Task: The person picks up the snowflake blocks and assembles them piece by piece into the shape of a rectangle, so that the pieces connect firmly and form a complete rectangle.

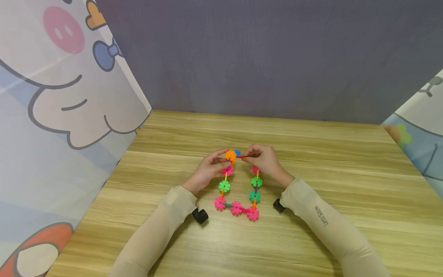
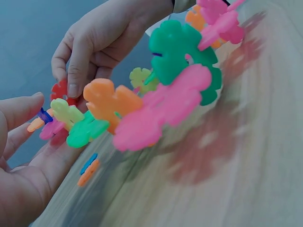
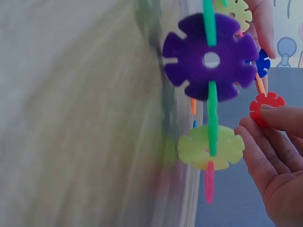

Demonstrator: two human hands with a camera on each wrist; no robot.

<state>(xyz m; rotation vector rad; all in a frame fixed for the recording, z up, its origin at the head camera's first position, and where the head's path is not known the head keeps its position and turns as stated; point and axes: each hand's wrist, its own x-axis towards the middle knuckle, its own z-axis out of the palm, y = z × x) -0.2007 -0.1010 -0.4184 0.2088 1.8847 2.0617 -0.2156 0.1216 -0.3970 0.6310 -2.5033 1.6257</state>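
A U-shaped chain of notched plastic snowflake discs (image 1: 236,208) in pink, green, purple and orange lies between the hands. My left hand (image 1: 206,169) grips its far left end between thumb and fingers, close to an orange disc (image 1: 230,155). In the head view my right hand (image 1: 263,158) pinches a red disc (image 3: 266,109) by its edge. The red disc's edge meets the orange one, seen edge-on in the right wrist view; how far they are slotted together cannot be told. A blue disc (image 3: 263,63) sits beside them. The chain's right end, a pink disc (image 1: 256,169), is below my right hand.
A loose orange piece (image 2: 88,172) and a blue piece (image 2: 89,163) lie on the wooden table (image 1: 311,154) beyond the chain. A grey panel (image 1: 256,57) stands behind the table, with a cartoon-printed sheet (image 1: 86,96) on the left.
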